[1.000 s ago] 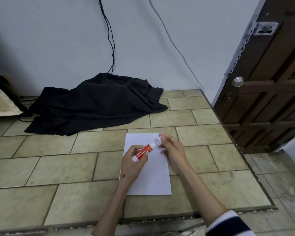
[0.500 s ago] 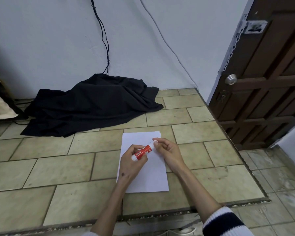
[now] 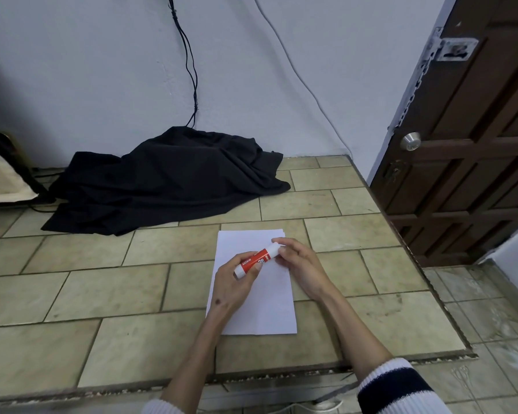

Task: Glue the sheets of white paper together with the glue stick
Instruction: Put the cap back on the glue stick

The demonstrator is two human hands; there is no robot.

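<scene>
Glue stick [image 3: 257, 259], red body with white ends, held over the white paper sheets [image 3: 260, 306], tilted, far end higher and pointing toward the door side. Left hand [image 3: 237, 279] wraps its fingers round the lower red part of the stick, thumb on the label. Right hand [image 3: 296, 261] pinches the white upper end between its fingertips [image 3: 277, 241], other fingers loosely curled just beside it. Cannot tell if the cap is on or partly off. Both hands sit above the upper half of the paper, touching each other's zone at the stick only.

Paper lies flat on the tiled counter [image 3: 102, 294], long side running away from the person, near the counter's middle-right. At the far right corner of the paper a second sheet edge peeks out, so a stack, sheets slightly offset. Count unclear.

Beyond the paper, to its far left, a crumpled black cloth [image 3: 168, 180] against the wall [image 3: 102, 70]. Black cables [image 3: 189, 55] drop down the wall into the cloth. Right of the paper, past the counter edge, a dark wooden door [image 3: 476, 144] with a round metal knob [image 3: 411, 141]. Sleeve [image 3: 398, 386] on the right forearm, white with a dark band, nearer to the person than the paper.
</scene>
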